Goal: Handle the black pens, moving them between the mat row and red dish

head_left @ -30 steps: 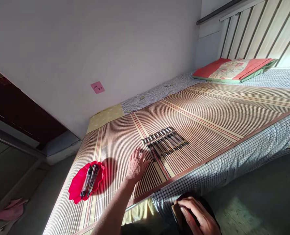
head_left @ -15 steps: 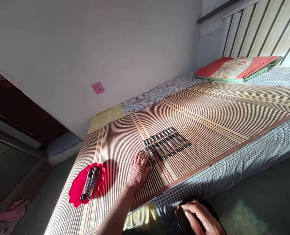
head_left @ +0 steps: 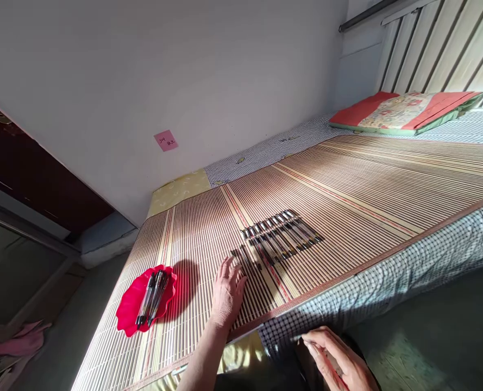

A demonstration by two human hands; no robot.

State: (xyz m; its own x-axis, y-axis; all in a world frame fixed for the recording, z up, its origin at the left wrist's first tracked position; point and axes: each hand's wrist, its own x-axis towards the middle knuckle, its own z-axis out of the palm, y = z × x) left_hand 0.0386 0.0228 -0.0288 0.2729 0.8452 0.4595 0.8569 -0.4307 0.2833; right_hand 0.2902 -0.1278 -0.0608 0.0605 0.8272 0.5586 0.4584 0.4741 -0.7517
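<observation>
- While the row of pens (head_left: 284,236) lay on the striped mat (head_left: 347,190), the left hand (head_left: 227,296) had drawn back a little from its near end, and more of the nearest pen was uncovered than half a second earlier.
- This seemed to mean that the near end was being adjusted, and that the row was in good order already.
- The left hand rested palm down, with fingers half bent and slightly spread; a dark tip showed beside the fingertips, but one cannot tell whether they had hold of anything.
- The right hand (head_left: 339,361) was low at the bed's edge, its thumb and forefinger curved toward each other; its grip was blurred, so one cannot tell what it held.
- More pens (head_left: 154,298) lay together inside the red dish (head_left: 129,304), which stood on the mat, to the left of the left hand.
- Sunlight fell in patches on the mat, and checked cloth (head_left: 388,288) hung below its front border.
- Behind, a pink note (head_left: 165,140) was fixed on the pale wall (head_left: 233,70), and a folded quilt (head_left: 408,113) lay at the far right, before a slatted headboard (head_left: 432,49).
</observation>
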